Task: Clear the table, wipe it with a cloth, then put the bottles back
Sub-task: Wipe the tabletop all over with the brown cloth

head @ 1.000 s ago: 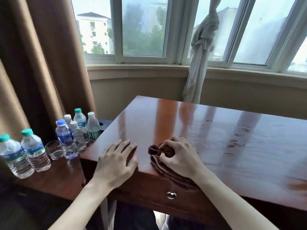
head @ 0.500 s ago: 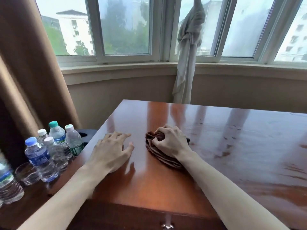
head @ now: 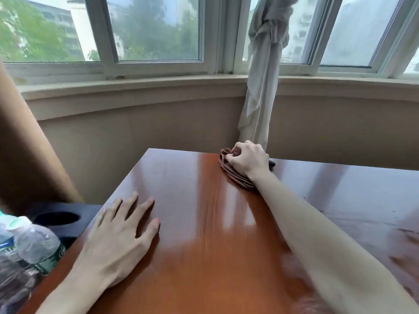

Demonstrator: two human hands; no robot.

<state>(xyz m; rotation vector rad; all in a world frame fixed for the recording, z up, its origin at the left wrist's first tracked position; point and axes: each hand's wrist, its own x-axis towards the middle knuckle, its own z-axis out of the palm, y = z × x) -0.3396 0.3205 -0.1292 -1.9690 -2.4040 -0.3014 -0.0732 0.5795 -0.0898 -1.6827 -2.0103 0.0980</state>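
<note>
Two bottles (head: 34, 245) stand left; right hand (head: 248, 160) clutches cloth (head: 235, 175), left hand (head: 118, 241) fingers spread.

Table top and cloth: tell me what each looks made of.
Table top: apparently wood, reddish-brown with a glossy varnish; faint grain lines show and it mirrors the window. Cloth: soft brown fabric, maybe towelling, matte and bunched in folds under the right hand.

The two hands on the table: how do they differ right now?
The left hand lies flat, fingers spread, holding nothing; the right hand is curled round a brown cloth. The left sits near the table's near edge; the right reaches to its far edge. Both rest on the tabletop.
</note>
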